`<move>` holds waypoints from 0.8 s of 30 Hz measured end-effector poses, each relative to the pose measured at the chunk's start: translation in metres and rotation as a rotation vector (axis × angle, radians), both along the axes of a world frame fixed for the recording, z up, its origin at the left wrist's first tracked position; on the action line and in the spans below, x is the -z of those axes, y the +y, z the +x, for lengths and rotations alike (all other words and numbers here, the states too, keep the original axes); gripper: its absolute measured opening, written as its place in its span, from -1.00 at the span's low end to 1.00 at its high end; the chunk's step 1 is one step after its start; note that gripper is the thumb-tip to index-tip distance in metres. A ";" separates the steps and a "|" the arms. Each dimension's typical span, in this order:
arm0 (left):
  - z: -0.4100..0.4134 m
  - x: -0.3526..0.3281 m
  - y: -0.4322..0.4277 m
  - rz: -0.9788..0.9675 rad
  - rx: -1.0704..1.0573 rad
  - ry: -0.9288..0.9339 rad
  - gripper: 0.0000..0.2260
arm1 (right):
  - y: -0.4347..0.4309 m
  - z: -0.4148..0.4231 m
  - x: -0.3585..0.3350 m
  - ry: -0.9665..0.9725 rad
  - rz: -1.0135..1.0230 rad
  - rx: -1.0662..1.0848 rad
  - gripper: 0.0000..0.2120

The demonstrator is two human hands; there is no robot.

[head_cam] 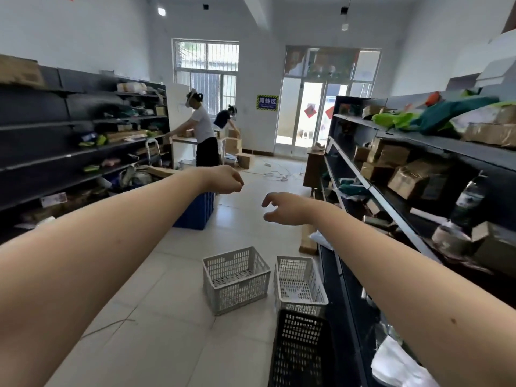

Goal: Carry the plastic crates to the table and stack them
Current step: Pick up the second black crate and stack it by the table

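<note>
Left hand and right hand are hanging loosely curled, gripping nothing, high above the grey crate and white crate sitting side by side on the floor. The black crate is butting against the white one beside the right shelving, its near end running out of frame. A blue crate is hiding partly behind the left forearm.

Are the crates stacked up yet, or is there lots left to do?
Nothing looks done yet. The grey crate, the white crate and the black crate sit on the floor by the shelves. The left hand and right hand are empty, held out in front. All the carrying and stacking is left.
</note>
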State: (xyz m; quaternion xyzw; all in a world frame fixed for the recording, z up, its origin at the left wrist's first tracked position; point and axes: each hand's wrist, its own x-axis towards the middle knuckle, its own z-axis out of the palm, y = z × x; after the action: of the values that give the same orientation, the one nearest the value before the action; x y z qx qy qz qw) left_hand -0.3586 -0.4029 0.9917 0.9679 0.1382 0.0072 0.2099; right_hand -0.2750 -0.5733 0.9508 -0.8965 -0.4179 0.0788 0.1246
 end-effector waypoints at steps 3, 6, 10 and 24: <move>0.053 0.019 0.032 -0.028 0.028 0.008 -0.64 | 0.028 0.048 0.022 0.030 0.007 0.025 -0.56; 0.116 0.039 0.055 -0.048 0.072 0.033 -0.65 | 0.047 0.100 0.047 0.065 -0.004 0.079 -0.55; 0.213 0.071 0.084 -0.072 0.148 0.006 -0.66 | 0.064 0.179 0.072 0.101 -0.024 0.206 -0.53; 0.530 0.156 0.029 -0.032 0.679 0.159 -0.66 | 0.011 0.402 0.142 0.214 0.009 0.716 -0.57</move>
State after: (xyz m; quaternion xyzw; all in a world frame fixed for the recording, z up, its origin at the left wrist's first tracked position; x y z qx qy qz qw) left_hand 0.1716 -0.3737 0.8357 0.9528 -0.1757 -0.1405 0.2038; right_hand 0.1271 -0.5623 0.8083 -0.9719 -0.0631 0.1215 0.1912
